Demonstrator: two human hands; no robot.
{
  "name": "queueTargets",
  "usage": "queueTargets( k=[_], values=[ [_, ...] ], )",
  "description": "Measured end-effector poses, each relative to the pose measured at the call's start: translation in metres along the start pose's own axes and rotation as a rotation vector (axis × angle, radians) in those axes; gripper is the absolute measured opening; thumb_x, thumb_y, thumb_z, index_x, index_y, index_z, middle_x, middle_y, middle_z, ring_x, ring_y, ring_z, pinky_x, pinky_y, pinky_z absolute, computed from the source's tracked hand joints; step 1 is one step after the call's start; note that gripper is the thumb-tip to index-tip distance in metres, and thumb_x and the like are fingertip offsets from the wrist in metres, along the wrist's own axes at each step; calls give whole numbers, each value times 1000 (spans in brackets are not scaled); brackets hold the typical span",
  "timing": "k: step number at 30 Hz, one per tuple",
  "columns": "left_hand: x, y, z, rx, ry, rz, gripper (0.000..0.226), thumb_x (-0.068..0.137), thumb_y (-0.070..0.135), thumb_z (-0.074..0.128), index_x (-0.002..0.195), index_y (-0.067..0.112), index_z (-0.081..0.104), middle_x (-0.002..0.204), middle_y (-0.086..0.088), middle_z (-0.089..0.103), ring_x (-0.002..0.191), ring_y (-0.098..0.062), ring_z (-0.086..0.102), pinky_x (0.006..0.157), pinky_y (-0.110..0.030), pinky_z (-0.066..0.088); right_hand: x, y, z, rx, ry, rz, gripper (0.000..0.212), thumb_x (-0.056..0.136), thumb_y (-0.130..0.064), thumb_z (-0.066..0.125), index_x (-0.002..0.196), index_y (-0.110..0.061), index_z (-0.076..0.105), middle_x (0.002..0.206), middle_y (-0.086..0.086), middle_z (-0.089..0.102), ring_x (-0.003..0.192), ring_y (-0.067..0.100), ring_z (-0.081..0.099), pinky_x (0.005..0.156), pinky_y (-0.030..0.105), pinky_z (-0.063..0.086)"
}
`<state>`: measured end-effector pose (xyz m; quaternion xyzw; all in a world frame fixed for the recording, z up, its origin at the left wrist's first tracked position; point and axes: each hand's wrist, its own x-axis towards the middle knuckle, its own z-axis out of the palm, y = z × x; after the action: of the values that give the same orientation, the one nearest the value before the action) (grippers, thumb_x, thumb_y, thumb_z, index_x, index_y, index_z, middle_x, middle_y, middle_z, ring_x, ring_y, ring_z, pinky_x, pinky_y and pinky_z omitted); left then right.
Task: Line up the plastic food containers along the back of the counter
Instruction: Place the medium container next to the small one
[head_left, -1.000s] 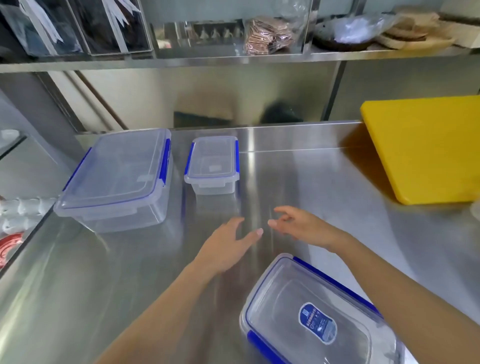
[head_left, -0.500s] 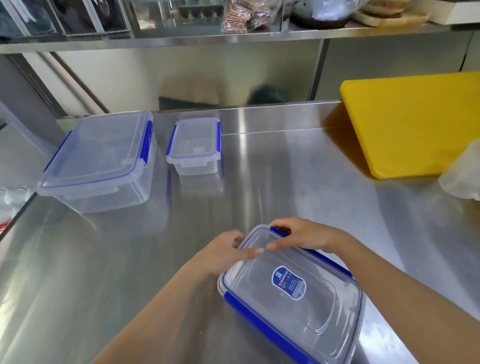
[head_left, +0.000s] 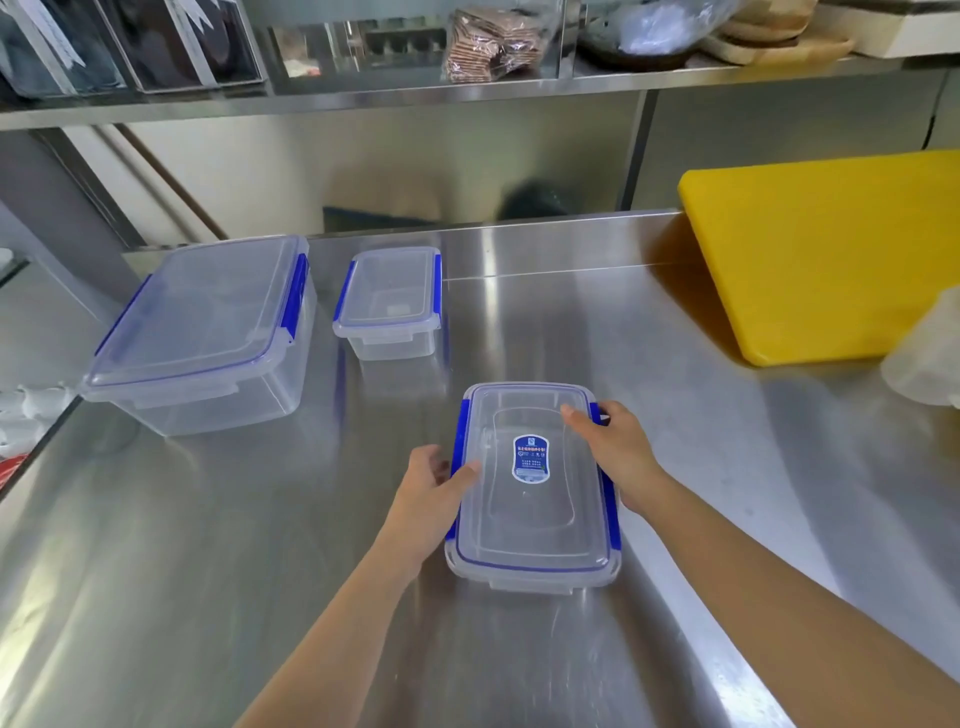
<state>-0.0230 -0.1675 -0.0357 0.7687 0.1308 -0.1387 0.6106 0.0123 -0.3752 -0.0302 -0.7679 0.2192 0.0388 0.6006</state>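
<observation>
Clear-plastic labelled container (head_left: 535, 488) mid-counter (head_left: 208, 571), gripped at both long sides: left hand (head_left: 431, 493), right hand (head_left: 618, 457). Long axis toward back edge; two containers (head_left: 208, 332) already there.

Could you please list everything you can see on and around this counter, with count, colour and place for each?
large container: 1, clear with blue clips, back left of the counter
small container: 1, clear with blue clips, at the back, right of the large one
labelled container: 1, clear with blue clips and a blue sticker, mid-counter, between both hands
cutting board: 1, yellow, back right
clear plastic item: 1, whitish, right edge, cut off by the frame
counter: 1, steel
shelf: 1, steel, above the counter, holding bins, a packet and wrapped items
left hand: on the labelled container's left side
right hand: on its right side
</observation>
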Motion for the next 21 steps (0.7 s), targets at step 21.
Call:
queueTargets(
  k=[21],
  values=[
    [25,31,9,-123,-98,45,42,79,2,66,109,22,45,106,-2,62,87,-17,62,70,-32,52,28,5,-22,222,-240,-50,50,79,-10,69,121,-29,49,110,-1,64,98,19,65,74,34,57]
  ],
)
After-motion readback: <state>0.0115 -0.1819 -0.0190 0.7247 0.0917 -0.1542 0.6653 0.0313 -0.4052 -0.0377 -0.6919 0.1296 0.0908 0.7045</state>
